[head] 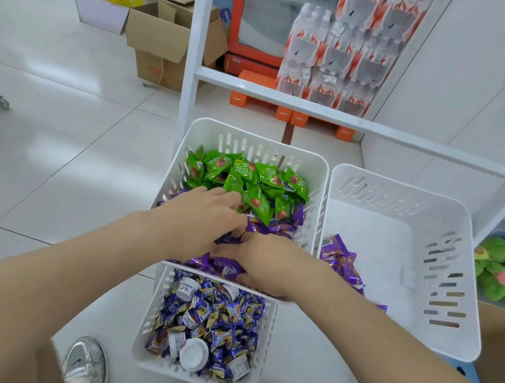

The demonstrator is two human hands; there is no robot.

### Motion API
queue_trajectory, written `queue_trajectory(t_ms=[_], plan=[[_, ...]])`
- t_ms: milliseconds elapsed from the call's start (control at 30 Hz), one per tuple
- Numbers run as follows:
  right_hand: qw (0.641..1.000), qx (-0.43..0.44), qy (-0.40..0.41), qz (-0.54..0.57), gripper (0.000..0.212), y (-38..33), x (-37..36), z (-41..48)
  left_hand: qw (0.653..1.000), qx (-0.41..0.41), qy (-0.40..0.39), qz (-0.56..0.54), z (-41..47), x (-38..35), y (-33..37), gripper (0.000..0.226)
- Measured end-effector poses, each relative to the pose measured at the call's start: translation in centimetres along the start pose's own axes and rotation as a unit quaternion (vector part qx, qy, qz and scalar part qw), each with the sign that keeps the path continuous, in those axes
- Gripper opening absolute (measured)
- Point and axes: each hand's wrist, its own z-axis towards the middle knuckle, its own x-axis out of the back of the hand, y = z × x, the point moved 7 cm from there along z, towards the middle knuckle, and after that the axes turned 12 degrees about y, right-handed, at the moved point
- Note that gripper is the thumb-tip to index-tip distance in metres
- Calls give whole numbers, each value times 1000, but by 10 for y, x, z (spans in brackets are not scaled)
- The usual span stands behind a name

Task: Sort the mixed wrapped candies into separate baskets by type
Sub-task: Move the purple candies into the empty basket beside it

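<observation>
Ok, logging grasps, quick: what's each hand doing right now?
Left hand: fingers curled into the purple candies; grip cannot be told.
Right hand: fingers buried in the same pile; cannot be told.

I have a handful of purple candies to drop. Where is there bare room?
The right basket is mostly bare: open floor from the few purple candies at its near-left corner to its far wall. Crowded: the mixed basket under both hands, and the lower basket, heaped full.

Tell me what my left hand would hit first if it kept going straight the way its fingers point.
Probably the green wrapped candies piled at the far end of the mixed basket; the left hand has fingertips already at their edge, though depth is unclear.
</observation>
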Motion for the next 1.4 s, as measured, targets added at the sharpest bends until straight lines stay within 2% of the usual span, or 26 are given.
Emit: queue_trajectory(t_ms=[133,367,467,600,767,800,867,967,1100,1167,1267,1333,1400], plan=[[1000,-9,22,11,58,-3,4,-3,998,3,-16,67,-1,-4,-4,35],[987,-37,88,129,47,27,20,-17,997,60,-26,29,3,-2,-16,42],[970,-56,164,172,40,39,38,-32,995,95,-6,12,6,4,-22,37],[911,-128,295,258,30,60,72,-61,992,124,25,-15,12,8,-20,25],[772,-267,398,417,25,90,90,-107,991,112,37,-62,17,6,0,22],[765,-294,405,404,22,97,87,-117,991,108,38,-64,18,4,5,21],[805,-328,384,312,19,107,77,-130,992,102,43,-56,22,1,13,20],[868,-356,275,212,24,113,49,-134,994,94,53,-29,29,0,21,16],[894,-390,140,167,30,119,10,-130,993,89,82,-9,37,0,24,20],[895,-392,107,182,44,124,1,-131,991,67,119,6,44,2,26,31],[904,-374,95,183,57,126,5,-132,991,-7,132,21,55,-3,33,55],[908,-372,138,136,51,125,17,-131,993,-43,108,35,60,-11,34,73],[898,-371,217,93,39,119,37,-125,992,-70,73,71,61,-20,34,86]])
